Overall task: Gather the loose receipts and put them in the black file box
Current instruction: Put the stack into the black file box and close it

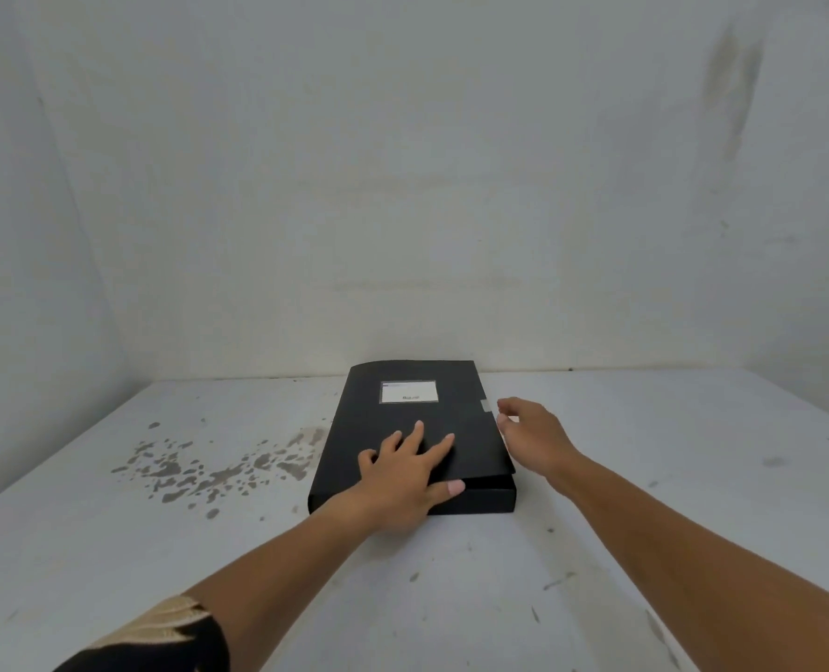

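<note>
The black file box [393, 419] lies flat on the white table [451, 599], its lid down and a white label [408, 391] near its far end. My left hand [410, 472] rests palm down on the near part of the lid with the fingers spread. At the box's right edge my right hand [531, 431] hovers with its fingers loosely curled, the fingertips next to the small grey closure tab [485, 405]. It holds nothing. No loose receipts are visible anywhere.
A patch of brown stains [209, 465] marks the table left of the box. Pale walls close off the table at the back and on the left.
</note>
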`<state>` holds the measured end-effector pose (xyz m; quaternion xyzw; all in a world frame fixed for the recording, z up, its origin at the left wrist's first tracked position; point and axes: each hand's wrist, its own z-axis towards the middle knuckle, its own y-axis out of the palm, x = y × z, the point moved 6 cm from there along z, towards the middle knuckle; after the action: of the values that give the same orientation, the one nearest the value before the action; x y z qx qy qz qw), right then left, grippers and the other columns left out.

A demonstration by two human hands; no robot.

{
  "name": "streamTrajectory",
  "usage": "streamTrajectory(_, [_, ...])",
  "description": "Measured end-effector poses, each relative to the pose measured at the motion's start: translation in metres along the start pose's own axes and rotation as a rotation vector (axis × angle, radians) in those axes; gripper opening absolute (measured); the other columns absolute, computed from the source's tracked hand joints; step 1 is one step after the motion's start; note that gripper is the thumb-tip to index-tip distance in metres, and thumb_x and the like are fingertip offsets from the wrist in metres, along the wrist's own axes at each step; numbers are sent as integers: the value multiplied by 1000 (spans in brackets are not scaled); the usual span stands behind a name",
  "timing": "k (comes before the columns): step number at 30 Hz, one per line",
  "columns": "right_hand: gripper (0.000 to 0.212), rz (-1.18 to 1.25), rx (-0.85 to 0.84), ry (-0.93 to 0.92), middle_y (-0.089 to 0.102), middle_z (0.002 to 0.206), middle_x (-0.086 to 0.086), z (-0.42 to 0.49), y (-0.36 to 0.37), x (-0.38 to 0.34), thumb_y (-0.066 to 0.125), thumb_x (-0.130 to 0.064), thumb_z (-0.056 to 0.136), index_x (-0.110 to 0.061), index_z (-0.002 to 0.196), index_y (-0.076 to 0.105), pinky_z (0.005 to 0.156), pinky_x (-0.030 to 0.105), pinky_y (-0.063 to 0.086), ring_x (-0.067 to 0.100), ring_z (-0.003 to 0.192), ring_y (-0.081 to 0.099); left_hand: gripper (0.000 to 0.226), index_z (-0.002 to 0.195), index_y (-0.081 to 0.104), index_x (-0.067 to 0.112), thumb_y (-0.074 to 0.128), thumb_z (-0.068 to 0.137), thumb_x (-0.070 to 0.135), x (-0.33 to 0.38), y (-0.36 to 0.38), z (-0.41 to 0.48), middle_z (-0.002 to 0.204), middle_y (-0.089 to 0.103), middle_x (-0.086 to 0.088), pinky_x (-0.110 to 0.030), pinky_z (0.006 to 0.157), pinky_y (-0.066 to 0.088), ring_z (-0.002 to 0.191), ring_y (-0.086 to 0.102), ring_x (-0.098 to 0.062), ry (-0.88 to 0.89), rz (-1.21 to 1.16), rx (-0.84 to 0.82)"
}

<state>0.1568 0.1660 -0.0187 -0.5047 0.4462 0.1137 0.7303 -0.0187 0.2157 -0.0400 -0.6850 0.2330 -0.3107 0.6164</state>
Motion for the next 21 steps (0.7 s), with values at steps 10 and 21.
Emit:
streamTrajectory(10, [46,-591,-114,-230,36,155,-3,16,29,-4,37,-38,101,-16,139,46,106,41,41,27,130,46,87,148,-8,54,28,76,85,-39,2,2,162,-13,7,-67,111,1,148,-10,-29,96,219,-34])
streamTrajectory(21, [55,-851,-132,-273,34,156,1,15,29,-10,24,-35,103,-20,154,18,100,42,42,29,132,45,80,148,-4,54,21,77,84,-42,14,2,162,-9,13,-65,113,-5,149,-12,-22,94,138,83])
